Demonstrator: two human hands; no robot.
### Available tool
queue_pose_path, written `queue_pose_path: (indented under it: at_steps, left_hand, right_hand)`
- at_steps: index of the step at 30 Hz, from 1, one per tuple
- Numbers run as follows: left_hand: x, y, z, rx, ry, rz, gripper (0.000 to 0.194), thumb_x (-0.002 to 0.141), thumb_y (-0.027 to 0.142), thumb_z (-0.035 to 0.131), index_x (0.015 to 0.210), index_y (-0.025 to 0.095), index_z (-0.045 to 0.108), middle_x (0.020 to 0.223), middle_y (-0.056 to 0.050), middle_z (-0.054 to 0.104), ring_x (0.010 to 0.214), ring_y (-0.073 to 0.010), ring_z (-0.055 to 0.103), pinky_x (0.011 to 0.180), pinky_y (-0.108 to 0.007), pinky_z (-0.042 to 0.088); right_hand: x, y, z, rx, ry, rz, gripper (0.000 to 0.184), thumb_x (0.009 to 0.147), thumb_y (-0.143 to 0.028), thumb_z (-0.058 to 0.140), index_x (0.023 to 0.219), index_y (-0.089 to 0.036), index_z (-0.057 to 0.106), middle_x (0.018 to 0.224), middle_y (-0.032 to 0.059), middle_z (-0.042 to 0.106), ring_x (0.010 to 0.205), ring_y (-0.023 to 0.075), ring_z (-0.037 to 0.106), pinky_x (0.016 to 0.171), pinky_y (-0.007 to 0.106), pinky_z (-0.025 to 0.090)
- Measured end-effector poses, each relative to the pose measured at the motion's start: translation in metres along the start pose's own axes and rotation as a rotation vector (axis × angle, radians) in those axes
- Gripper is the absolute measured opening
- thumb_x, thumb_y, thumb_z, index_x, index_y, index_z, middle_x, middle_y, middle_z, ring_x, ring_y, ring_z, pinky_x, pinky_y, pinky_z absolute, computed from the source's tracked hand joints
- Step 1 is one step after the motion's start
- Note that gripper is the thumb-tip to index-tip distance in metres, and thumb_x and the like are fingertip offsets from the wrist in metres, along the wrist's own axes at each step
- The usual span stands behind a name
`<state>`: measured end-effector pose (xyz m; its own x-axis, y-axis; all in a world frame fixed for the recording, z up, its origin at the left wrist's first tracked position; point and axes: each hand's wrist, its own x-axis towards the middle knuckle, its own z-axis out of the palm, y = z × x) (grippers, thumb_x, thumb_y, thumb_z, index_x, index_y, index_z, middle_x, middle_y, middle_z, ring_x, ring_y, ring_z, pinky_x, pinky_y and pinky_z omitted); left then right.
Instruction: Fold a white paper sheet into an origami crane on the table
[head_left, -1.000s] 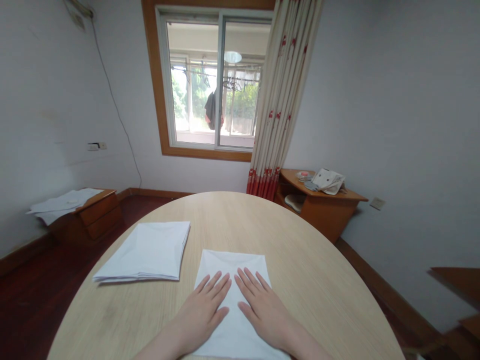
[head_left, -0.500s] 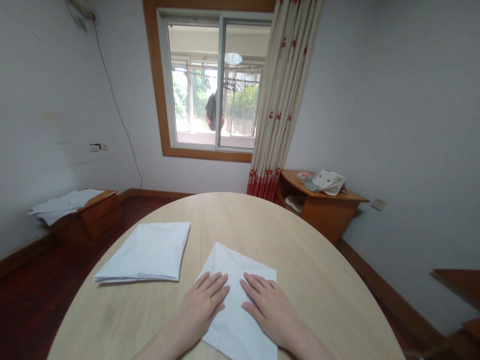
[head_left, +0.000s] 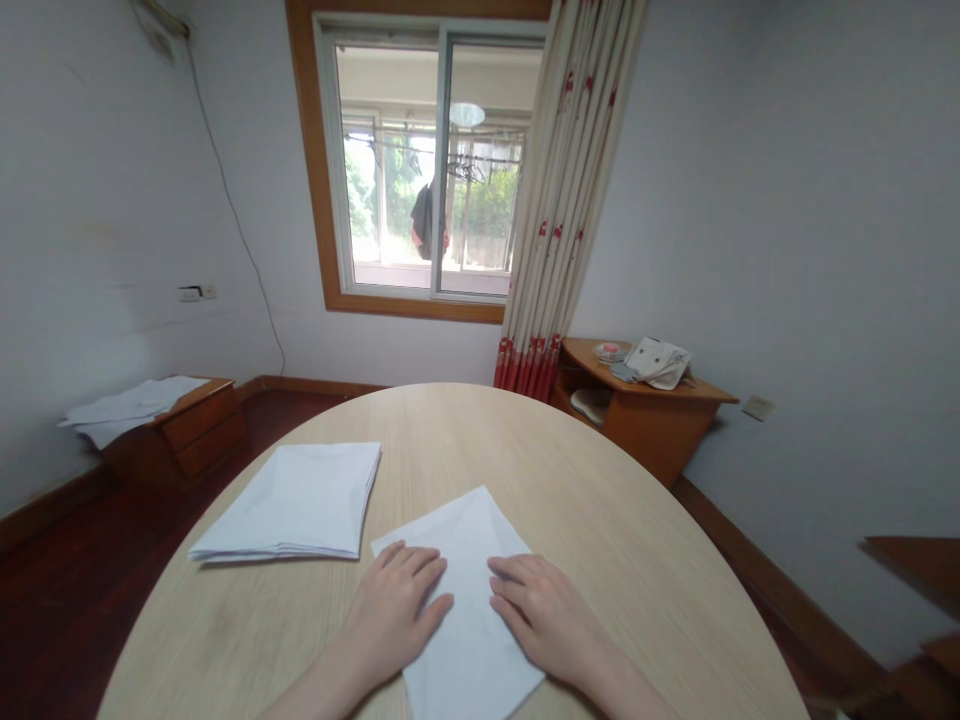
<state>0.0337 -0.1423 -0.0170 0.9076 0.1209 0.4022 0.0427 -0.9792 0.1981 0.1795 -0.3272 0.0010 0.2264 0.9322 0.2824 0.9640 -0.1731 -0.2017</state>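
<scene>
A single white sheet of paper (head_left: 463, 540) lies on the round light-wood table (head_left: 585, 520), turned so one corner points away from me. My left hand (head_left: 394, 610) rests flat on its left part, fingers stretched out and close together. My right hand (head_left: 541, 615) lies flat on its right part, fingers also extended. Neither hand grips anything. To the left of the sheet sits a stack of white paper (head_left: 296, 500), untouched.
A wooden corner stand (head_left: 652, 415) with a cloth bag and small items is at the back right beside a striped curtain (head_left: 562, 200). A low wooden cabinet (head_left: 187, 425) with white sheets on top stands at the left wall. A window is straight ahead.
The sheet has been rotated clockwise under both hands, from square to me into a diamond. Both hands have drawn slightly nearer to me.
</scene>
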Motion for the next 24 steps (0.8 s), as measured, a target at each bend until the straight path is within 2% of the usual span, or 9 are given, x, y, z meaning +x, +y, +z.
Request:
queue_pose_path:
  at_steps: [2, 5, 8, 13, 17, 20, 24]
  left_hand:
    - [-0.001, -0.004, 0.0, -0.007, -0.037, 0.024, 0.031, 0.091, 0.034, 0.055, 0.119, 0.023, 0.06, 0.123, -0.007, 0.064, 0.113, -0.0262, 0.059, 0.106, -0.048, 0.036]
    - [-0.002, -0.013, 0.002, -0.031, -0.124, 0.061, 0.038, 0.094, 0.03, 0.05, 0.131, 0.023, 0.053, 0.135, -0.006, 0.056, 0.126, -0.0256, 0.05, 0.111, -0.05, 0.03]
    - [-0.003, -0.021, 0.008, -0.07, -0.161, 0.075, 0.041, 0.096, 0.029, 0.047, 0.137, 0.026, 0.046, 0.141, -0.005, 0.049, 0.132, -0.024, 0.042, 0.112, -0.049, 0.029]
    - [-0.002, -0.028, 0.017, -0.032, -0.08, -0.001, 0.052, 0.092, 0.035, 0.056, 0.14, 0.027, 0.041, 0.15, -0.008, 0.037, 0.138, -0.0274, 0.032, 0.112, -0.051, 0.028]
    - [-0.002, -0.031, 0.021, -0.014, -0.019, -0.09, 0.072, 0.083, 0.038, 0.068, 0.145, 0.023, 0.033, 0.154, -0.014, 0.026, 0.142, -0.0333, 0.02, 0.109, -0.055, 0.029]
    - [-0.002, -0.034, 0.024, -0.053, 0.013, -0.124, 0.083, 0.079, 0.042, 0.071, 0.147, 0.024, 0.028, 0.156, -0.015, 0.019, 0.142, -0.0365, 0.014, 0.107, -0.058, 0.031]
    - [-0.001, -0.037, 0.026, -0.147, 0.018, -0.169, 0.09, 0.073, 0.041, 0.077, 0.147, 0.026, 0.027, 0.157, -0.017, 0.012, 0.142, -0.039, 0.013, 0.107, -0.061, 0.028]
  right_hand:
    - [0.0, 0.001, 0.0, -0.004, -0.001, 0.006, 0.024, 0.092, -0.018, 0.047, 0.095, -0.02, 0.07, 0.108, 0.0061, 0.07, 0.097, 0.0239, 0.063, 0.087, 0.039, 0.048]
    - [0.001, 0.005, 0.0, 0.014, 0.001, -0.005, 0.026, 0.094, -0.018, 0.044, 0.096, -0.021, 0.07, 0.102, 0.0046, 0.071, 0.091, 0.0219, 0.063, 0.083, 0.036, 0.049]
    - [0.001, 0.01, -0.001, 0.055, 0.016, -0.009, 0.028, 0.096, -0.018, 0.041, 0.099, -0.022, 0.068, 0.098, 0.0043, 0.072, 0.088, 0.0197, 0.063, 0.082, 0.033, 0.049]
    - [0.003, 0.02, 0.001, 0.067, 0.06, 0.025, 0.023, 0.094, -0.019, 0.045, 0.097, -0.022, 0.069, 0.095, 0.0054, 0.068, 0.09, 0.0201, 0.061, 0.082, 0.033, 0.049]
    - [0.005, 0.032, 0.003, 0.09, 0.099, 0.097, 0.016, 0.09, -0.021, 0.055, 0.101, -0.021, 0.067, 0.114, 0.0092, 0.063, 0.107, 0.0238, 0.057, 0.091, 0.039, 0.047]
    - [0.006, 0.041, 0.008, 0.104, 0.09, 0.156, 0.035, 0.087, -0.026, 0.059, 0.122, -0.021, 0.058, 0.136, 0.0123, 0.05, 0.125, 0.027, 0.045, 0.103, 0.046, 0.038]
    - [0.005, 0.051, 0.017, 0.116, -0.004, 0.309, 0.069, 0.083, -0.033, 0.061, 0.144, -0.019, 0.034, 0.154, 0.0151, 0.025, 0.14, 0.0288, 0.025, 0.112, 0.049, 0.024]
